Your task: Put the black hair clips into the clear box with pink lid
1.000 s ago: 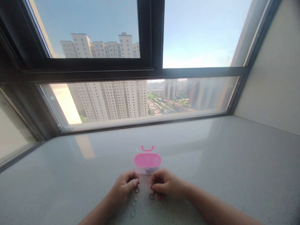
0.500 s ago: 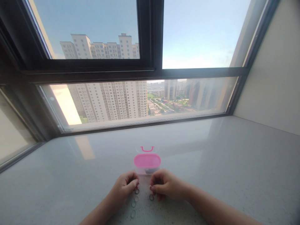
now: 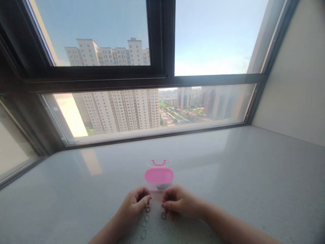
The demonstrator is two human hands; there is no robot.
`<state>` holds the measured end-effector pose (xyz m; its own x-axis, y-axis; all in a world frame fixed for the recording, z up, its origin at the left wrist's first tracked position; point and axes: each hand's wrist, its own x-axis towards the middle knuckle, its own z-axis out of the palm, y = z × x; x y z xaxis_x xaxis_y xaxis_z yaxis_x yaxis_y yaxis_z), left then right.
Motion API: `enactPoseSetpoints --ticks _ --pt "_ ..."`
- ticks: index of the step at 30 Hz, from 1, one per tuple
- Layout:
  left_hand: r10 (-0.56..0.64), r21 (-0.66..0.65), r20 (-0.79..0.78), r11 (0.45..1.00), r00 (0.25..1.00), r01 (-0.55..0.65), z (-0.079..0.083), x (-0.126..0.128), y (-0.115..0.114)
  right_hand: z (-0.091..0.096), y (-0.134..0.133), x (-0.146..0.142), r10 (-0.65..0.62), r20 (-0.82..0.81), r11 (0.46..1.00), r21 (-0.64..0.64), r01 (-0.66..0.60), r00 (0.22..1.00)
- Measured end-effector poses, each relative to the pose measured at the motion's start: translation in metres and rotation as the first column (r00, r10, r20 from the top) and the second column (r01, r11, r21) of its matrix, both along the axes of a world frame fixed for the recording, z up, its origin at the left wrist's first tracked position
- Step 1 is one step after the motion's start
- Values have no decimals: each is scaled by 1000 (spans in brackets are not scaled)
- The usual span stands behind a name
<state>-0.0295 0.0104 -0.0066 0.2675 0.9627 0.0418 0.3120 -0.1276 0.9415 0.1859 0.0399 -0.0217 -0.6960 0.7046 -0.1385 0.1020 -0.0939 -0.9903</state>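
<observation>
A small clear box with a pink lid (image 3: 158,176) stands on the pale stone sill (image 3: 228,176), its pink handle laid open behind it. Just in front of it, my left hand (image 3: 134,204) is curled, its fingertips by the top ring of a short column of small dark rings (image 3: 145,223). My right hand (image 3: 178,202) is pinched, fingertips just above a single ring (image 3: 164,215) on the sill. Whether either pinch holds a ring is too small to make out.
A large dark-framed window (image 3: 162,78) runs along the far edge of the sill, with tower blocks outside. A plain wall (image 3: 294,84) closes the right side. The sill's near edge is out of frame.
Both hands stay almost still over the rings. The camera has tipped slightly, so everything sits a few pixels lower and to the left.
</observation>
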Motion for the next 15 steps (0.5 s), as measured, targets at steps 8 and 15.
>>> enactPoseSetpoints --ticks 8,15 --pt "6 -7 11 1000 1000 -6 1 1 1 1 -2 -1 -14 13 1000 -4 14 1000" --pt "12 -11 35 1000 999 -12 1 2 -1 2 -2 0 -17 1 1000 -4 17 1000"
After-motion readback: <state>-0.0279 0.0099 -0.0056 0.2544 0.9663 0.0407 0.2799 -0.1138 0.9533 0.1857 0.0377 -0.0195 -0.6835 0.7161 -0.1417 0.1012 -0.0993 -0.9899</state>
